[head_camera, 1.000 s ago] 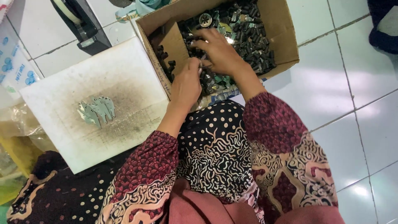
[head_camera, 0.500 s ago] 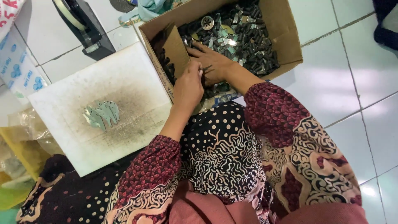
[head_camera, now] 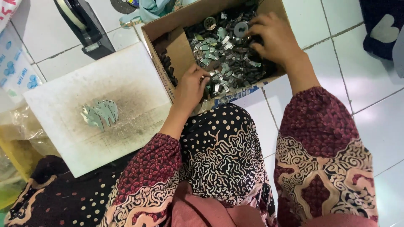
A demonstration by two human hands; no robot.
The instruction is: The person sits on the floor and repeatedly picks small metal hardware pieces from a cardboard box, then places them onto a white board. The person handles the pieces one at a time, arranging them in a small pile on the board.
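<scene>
Both hands have spread apart inside the cardboard box [head_camera: 176, 46]: right hand [head_camera: 275, 38] now rests far right on the heaped metal parts [head_camera: 225, 54], left hand [head_camera: 191, 86] near-left, fingers curled; neither grip's contents can be told.

Both forearms, in dark red patterned sleeves, extend forward into the cardboard box [head_camera: 176, 46]. The left hand [head_camera: 191, 86] lies at the box's near edge, palm down, fingers curled inward so that its grip cannot be judged. The right hand [head_camera: 273, 38] reaches deeper, toward the box's far side, knuckles up and fingers bent downward, the wrist bare below the sleeve cuff.
</scene>
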